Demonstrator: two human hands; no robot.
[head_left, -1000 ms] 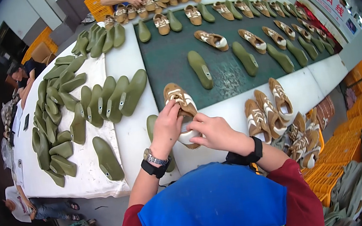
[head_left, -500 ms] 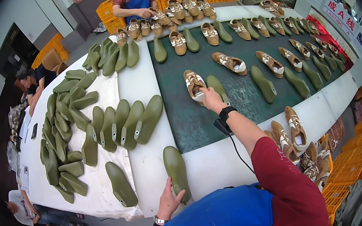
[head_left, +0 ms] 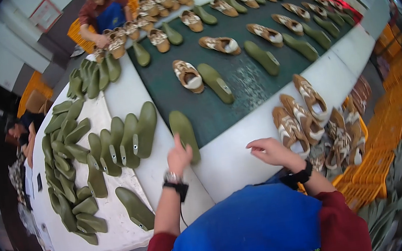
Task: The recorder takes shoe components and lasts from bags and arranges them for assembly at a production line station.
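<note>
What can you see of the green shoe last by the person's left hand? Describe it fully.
The green shoe last is a smooth, olive-green foot-shaped form that looks like moulded plastic. It lies lengthwise, one end toward the person and the other pointing away, straddling the near edge of the dark green belt and the white table rim. The left hand touches its near end, fingers spread and not closed round it.

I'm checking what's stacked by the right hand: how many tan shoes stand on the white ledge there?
3 tan shoes: one nearest the right hand at, one in the middle, one farthest. More lie in the crate below, partly hidden.
</note>
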